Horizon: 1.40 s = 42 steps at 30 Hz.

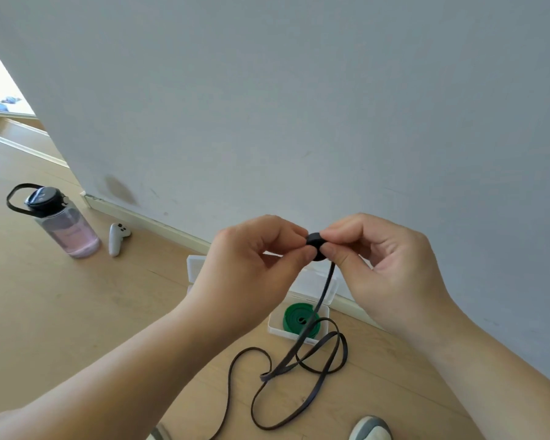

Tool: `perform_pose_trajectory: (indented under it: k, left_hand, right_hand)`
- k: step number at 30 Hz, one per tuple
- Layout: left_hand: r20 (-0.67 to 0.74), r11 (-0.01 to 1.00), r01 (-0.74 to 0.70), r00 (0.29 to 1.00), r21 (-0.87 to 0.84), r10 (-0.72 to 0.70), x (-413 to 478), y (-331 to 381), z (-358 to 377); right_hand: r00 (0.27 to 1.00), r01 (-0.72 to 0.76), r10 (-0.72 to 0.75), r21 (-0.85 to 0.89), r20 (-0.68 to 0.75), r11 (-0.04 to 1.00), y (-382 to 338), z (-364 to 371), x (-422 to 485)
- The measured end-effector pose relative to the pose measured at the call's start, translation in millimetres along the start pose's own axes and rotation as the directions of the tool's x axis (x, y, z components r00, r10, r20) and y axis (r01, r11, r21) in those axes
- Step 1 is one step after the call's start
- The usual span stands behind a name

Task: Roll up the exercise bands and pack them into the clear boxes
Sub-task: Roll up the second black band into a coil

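A water bottle (pixel 62 222) stood on the floor (pixel 77 312) well to the left of the clear box (pixel 275 327), and a white controller (pixel 117 238) lay between the two, nearer the bottle. Above the box and a little to its left, the left hand (pixel 251 265) had its fingers (pixel 296 258) pinching the black band (pixel 315 246), which was wound into a small tight coil held in the air straight above the box. From the coil the unrolled tail (pixel 267 376) dropped across the box and spread in loose loops on the floor in front of it. Inside the box lay a green band (pixel 300 317), already rolled flat. Above the box and to its right, the right hand (pixel 381 265) gripped the same coil, its fingers (pixel 340 255) clamped on the coil's other side. To roll well from here, it seemed best for one hand to keep the coil squeezed while the other turned it, feeding the tail in flat and taut. Any twist in the floor loops would need shaking out first, or the roll would bulge and spring open.
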<state>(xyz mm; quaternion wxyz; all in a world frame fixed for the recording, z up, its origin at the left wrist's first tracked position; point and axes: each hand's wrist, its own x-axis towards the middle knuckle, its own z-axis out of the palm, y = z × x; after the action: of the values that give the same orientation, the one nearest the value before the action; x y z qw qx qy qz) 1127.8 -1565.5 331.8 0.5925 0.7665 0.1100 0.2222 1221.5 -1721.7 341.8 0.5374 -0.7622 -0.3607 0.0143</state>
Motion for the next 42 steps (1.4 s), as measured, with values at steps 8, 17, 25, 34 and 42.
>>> perform_pose_trajectory:
  k: [8, 17, 25, 34, 42]
  left_hand:
    - [0.055, 0.983, -0.073, 0.996, 0.169, 0.065, 2, 6, -7]
    - [0.06, 0.906, 0.145, 0.989, -0.397, -0.132, 6, 9, -9]
    - [0.049, 0.962, -0.171, 0.985, 0.214, 0.164, -1, 4, 0]
    - [-0.018, 1.0, 0.024, 1.0, 0.005, -0.024, 8, 8, -9]
    - [0.023, 0.985, 0.092, 0.996, -0.149, -0.089, 2, 2, -5]
  right_hand:
    - [0.989, 0.126, -0.113, -0.146, 0.095, 0.981, 3, -1, 0]
    - [0.974, -0.211, 0.226, 0.463, 0.023, 0.861, -6, 1, 3]
    - [0.984, 0.146, -0.127, -0.164, 0.124, 0.976, 3, -3, 2]
    - [0.978, -0.194, 0.204, 0.195, -0.035, 0.961, 0, 2, 2]
    - [0.982, -0.168, 0.187, 0.301, -0.034, 0.939, -5, 6, 2]
